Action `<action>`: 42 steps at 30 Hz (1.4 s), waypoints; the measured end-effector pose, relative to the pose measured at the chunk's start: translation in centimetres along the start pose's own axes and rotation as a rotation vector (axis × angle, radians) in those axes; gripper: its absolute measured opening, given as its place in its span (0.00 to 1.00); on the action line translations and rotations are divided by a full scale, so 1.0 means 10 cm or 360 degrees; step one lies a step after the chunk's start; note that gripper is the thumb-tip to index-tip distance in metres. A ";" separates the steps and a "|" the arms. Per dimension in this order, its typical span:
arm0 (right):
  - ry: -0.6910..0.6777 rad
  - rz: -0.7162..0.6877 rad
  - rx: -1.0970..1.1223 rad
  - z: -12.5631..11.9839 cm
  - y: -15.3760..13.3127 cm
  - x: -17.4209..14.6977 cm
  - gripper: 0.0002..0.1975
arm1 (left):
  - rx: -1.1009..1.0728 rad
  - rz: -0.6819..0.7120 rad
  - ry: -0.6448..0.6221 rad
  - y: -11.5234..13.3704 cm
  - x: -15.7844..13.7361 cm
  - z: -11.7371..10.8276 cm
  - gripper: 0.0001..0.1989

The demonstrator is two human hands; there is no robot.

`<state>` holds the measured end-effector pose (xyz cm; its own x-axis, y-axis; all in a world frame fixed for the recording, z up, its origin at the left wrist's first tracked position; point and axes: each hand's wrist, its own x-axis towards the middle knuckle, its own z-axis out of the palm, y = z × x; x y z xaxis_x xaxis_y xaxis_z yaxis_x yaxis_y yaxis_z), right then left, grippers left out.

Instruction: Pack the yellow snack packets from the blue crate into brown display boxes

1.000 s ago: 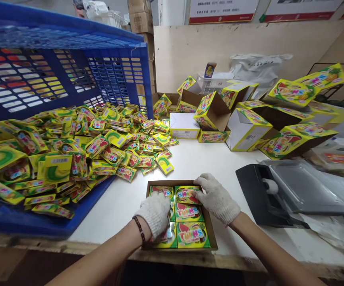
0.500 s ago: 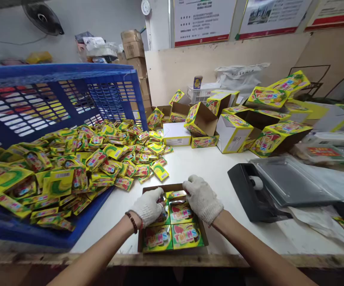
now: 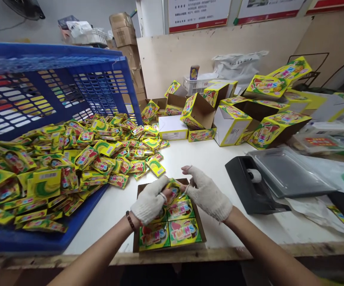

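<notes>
Packet in the left hand is yellow and green, probably tilted.

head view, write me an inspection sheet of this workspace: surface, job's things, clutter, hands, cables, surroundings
surface: white table, worn wooden front edge
job's things: open brown box with TWINS packs inside; one small packet held above it
clutter: heap of small boxes spilling from the blue crate; open cartons piled at the back; tape dispenser and papers at right
left hand: gloved, holding the packet
right hand: gloved, open, thumb by the packet, contact unclear
cables: on the table, nothing seen; thin cord by the wall fan
surroundings: posters, stacked cardboard boxes
</notes>
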<state>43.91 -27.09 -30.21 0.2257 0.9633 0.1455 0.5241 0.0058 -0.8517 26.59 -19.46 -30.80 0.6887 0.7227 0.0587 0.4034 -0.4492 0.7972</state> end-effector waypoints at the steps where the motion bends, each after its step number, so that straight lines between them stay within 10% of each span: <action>1: -0.0029 -0.0061 -0.0030 -0.02 0.01 0.01 0.22 | 0.0162 0.0062 -0.0062 0.00 0.02 0.02 0.12; 9: -0.0103 0.0064 -0.0738 0.07 0.16 0.10 0.09 | 0.0952 0.0348 0.0478 0.03 0.01 0.07 0.08; 14: -0.0304 -0.0060 -0.1175 0.16 0.19 0.08 0.11 | 0.1134 0.0377 0.0190 -0.07 -0.14 0.13 0.08; 21: -0.0135 0.0084 -0.0762 0.08 0.35 0.22 0.14 | 0.1250 0.0790 -0.0283 -0.09 -0.05 0.36 0.22; 33: -0.0268 0.0201 -0.0727 0.04 0.34 0.15 0.15 | 0.1236 0.0543 -0.0668 -0.16 -0.10 0.52 0.38; 36: -0.0485 0.0162 -0.0861 -0.07 0.22 0.31 0.12 | 0.0906 0.0581 -0.0831 -0.05 0.03 0.33 0.25; 42: -0.0490 0.0058 -0.0903 0.23 0.01 0.94 0.12 | 0.0975 0.0297 0.0073 -0.30 0.43 -0.43 0.10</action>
<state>44.22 -17.37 -30.04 0.0497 0.9936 -0.1014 0.8924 -0.0898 -0.4423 25.73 -12.76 -30.35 0.7595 0.6190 0.2000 0.5597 -0.7785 0.2839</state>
